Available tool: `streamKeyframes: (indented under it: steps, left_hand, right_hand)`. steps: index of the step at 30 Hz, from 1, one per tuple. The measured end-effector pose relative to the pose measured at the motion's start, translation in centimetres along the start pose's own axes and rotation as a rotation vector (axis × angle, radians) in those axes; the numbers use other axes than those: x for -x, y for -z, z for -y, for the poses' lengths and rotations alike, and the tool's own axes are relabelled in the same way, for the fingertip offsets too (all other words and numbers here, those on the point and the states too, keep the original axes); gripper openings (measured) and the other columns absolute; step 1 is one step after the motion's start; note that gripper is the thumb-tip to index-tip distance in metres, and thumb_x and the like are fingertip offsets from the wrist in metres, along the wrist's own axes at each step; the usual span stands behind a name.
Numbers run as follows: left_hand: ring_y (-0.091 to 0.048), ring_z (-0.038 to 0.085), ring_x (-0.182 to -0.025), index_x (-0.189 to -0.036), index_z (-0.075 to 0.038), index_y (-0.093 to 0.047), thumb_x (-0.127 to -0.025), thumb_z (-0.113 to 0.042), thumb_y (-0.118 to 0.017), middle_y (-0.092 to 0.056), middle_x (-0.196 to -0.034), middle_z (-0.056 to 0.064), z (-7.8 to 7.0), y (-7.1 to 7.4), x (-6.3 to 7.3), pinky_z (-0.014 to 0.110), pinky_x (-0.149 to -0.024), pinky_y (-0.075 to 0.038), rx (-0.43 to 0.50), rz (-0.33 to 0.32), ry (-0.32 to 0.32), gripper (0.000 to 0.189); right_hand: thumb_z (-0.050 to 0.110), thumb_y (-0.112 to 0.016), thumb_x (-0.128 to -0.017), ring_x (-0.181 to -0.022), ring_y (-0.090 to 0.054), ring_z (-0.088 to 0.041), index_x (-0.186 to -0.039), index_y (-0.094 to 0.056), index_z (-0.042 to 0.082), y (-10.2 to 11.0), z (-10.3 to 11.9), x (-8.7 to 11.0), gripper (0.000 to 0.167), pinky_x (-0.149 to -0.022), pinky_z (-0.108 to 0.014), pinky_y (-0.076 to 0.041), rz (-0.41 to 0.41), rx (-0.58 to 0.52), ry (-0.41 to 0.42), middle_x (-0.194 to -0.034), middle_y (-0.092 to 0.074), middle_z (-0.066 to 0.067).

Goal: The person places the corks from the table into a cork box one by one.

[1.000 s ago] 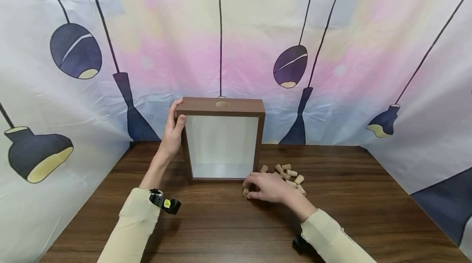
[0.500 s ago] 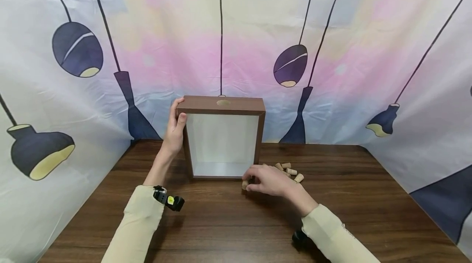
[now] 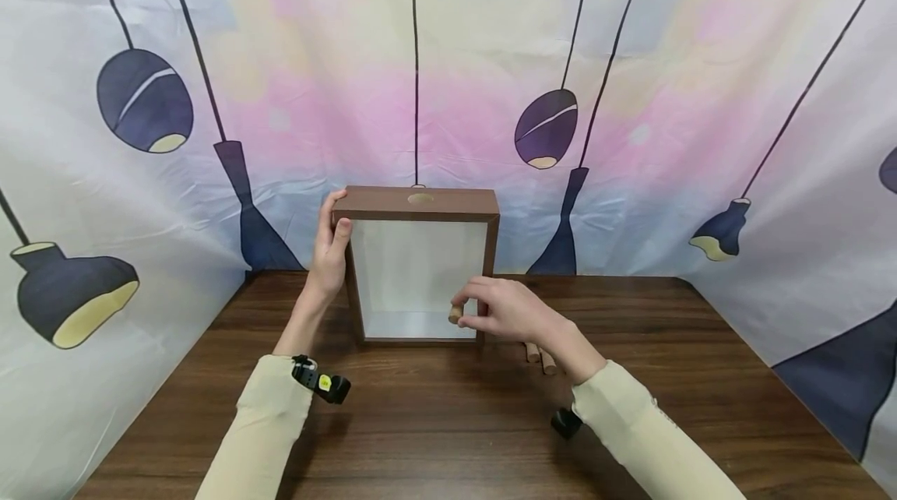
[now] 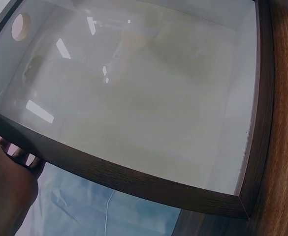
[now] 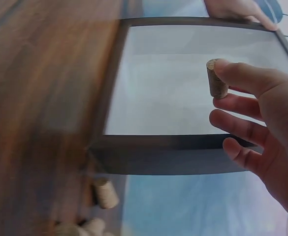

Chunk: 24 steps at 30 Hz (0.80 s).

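A brown shadow box frame (image 3: 420, 205) with a clear front and a round hole in its top stands upright on the table. My left hand (image 3: 329, 255) grips its upper left side, thumb on the front edge and fingers behind. Between the thumb and fingers of my right hand (image 3: 515, 309) is a wine cork (image 3: 455, 314), held up in front of the lower right of the pane. The right wrist view shows the same cork (image 5: 216, 79) pinched at the fingertips, with the other fingers loosely bent. Through the pane, the white inside of the box shows no corks.
Loose corks (image 3: 548, 362) lie on the wooden table (image 3: 448, 422) to the right of the box, partly hidden by my right hand and forearm. In the right wrist view several corks (image 5: 106, 193) sit close beside the box. A printed cloth backdrop (image 3: 294, 95) surrounds the table.
My right hand has lifted a cork from the table by the box's lower right corner and raised it in front of the pane. The left hand keeps its grip on the box.
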State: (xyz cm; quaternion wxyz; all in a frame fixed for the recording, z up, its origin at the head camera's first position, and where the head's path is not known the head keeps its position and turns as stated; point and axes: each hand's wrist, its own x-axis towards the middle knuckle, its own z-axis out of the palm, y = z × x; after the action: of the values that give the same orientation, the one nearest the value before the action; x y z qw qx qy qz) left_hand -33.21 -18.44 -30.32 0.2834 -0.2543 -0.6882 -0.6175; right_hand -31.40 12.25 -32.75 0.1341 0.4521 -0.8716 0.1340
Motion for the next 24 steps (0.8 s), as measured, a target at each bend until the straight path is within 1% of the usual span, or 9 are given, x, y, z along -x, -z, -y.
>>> streamKeyframes:
  steps: [5, 7, 11, 13, 17, 19, 20, 23, 24]
  left_hand:
    - [-0.025, 0.016, -0.129, -0.153, -0.001, -0.023, -0.109, -0.021, -0.034, -0.015, -0.162, 0.013, 0.0, 0.0, 0.0, 0.034, -0.102, -0.023, -0.017, 0.000, -0.017, 0.050]
    - [-0.024, 0.018, -0.131, -0.152, 0.001, -0.023, -0.109, -0.024, -0.035, -0.015, -0.162, 0.016, -0.1, -0.1, 0.0, 0.037, -0.104, -0.022, -0.025, 0.001, -0.025, 0.051]
    - [-0.022, 0.021, -0.137, -0.152, 0.001, -0.023, -0.109, -0.026, -0.035, -0.015, -0.162, 0.017, -0.2, -0.1, 0.0, 0.045, -0.109, -0.021, -0.037, -0.003, -0.032, 0.052]
    - [-0.022, 0.022, -0.138, -0.152, 0.001, -0.023, -0.109, -0.026, -0.034, -0.014, -0.162, 0.017, -0.2, -0.1, 0.0, 0.047, -0.109, -0.021, -0.037, -0.003, -0.035, 0.052]
    - [-0.021, 0.023, -0.139, -0.153, 0.000, -0.022, -0.109, -0.022, -0.033, -0.013, -0.163, 0.015, 0.0, 0.0, 0.0, 0.045, -0.108, -0.020, -0.031, -0.007, -0.032, 0.051]
    - [-0.021, 0.020, -0.140, -0.154, -0.004, -0.024, -0.109, -0.027, -0.034, -0.015, -0.163, 0.011, 1.0, 0.1, -0.1, 0.045, -0.109, -0.020, -0.033, -0.018, -0.050, 0.051]
    - [-0.020, 0.021, -0.142, -0.154, -0.004, -0.024, -0.109, -0.026, -0.034, -0.016, -0.163, 0.011, 1.1, 0.1, -0.1, 0.046, -0.111, -0.019, -0.033, -0.019, -0.048, 0.050]
    - [-0.018, 0.019, -0.146, -0.154, -0.009, -0.026, -0.109, -0.030, -0.035, -0.018, -0.163, 0.008, 2.7, 0.2, -0.5, 0.050, -0.113, -0.018, -0.031, -0.032, -0.073, 0.051]
    - [-0.017, 0.018, -0.147, -0.154, -0.011, -0.026, -0.109, -0.031, -0.035, -0.018, -0.162, 0.007, 3.1, 0.2, -0.6, 0.050, -0.114, -0.017, -0.025, -0.035, -0.081, 0.051]
  right_hand:
    - [0.033, -0.070, -0.095, -0.070, -0.054, -0.002, -0.113, -0.070, 0.021, 1.8, 0.5, -0.7, 0.022, -0.066, -0.021, -0.047, -0.048, 0.007, 0.027, -0.104, -0.067, 0.006]
    - [0.033, -0.070, -0.094, -0.071, -0.054, -0.002, -0.113, -0.071, 0.021, 2.4, 0.8, -1.0, 0.023, -0.066, -0.021, -0.047, -0.065, 0.022, 0.032, -0.103, -0.066, 0.007]
    - [0.033, -0.070, -0.094, -0.073, -0.055, -0.004, -0.114, -0.071, 0.020, 3.8, 1.3, -1.6, 0.023, -0.065, -0.021, -0.047, -0.096, 0.033, 0.041, -0.102, -0.065, 0.009]
    - [0.032, -0.071, -0.094, -0.076, -0.058, -0.005, -0.114, -0.071, 0.019, 4.5, 1.5, -1.9, 0.024, -0.067, -0.023, -0.048, -0.117, 0.022, 0.055, -0.101, -0.066, 0.008]
    - [0.029, -0.072, -0.093, -0.087, -0.062, -0.011, -0.113, -0.071, 0.016, 5.9, 1.9, -2.7, 0.024, -0.077, -0.028, -0.053, -0.175, 0.001, 0.107, -0.104, -0.068, 0.005]
    - [0.027, -0.073, -0.092, -0.088, -0.062, -0.012, -0.112, -0.071, 0.015, 6.6, 1.9, -3.1, 0.024, -0.078, -0.029, -0.053, -0.203, 0.000, 0.135, -0.103, -0.068, 0.005]
    - [0.027, -0.074, -0.092, -0.089, -0.063, -0.013, -0.112, -0.071, 0.015, 6.9, 2.0, -3.3, 0.024, -0.079, -0.030, -0.053, -0.214, -0.005, 0.145, -0.103, -0.068, 0.005]
    - [0.025, -0.075, -0.091, -0.088, -0.062, -0.014, -0.112, -0.071, 0.014, 8.1, 2.3, -3.8, 0.024, -0.078, -0.028, -0.052, -0.238, -0.005, 0.172, -0.102, -0.067, 0.004]
    - [0.024, -0.075, -0.091, -0.088, -0.062, -0.015, -0.112, -0.071, 0.013, 8.5, 2.4, -4.0, 0.024, -0.078, -0.029, -0.052, -0.247, -0.006, 0.180, -0.102, -0.067, 0.004]
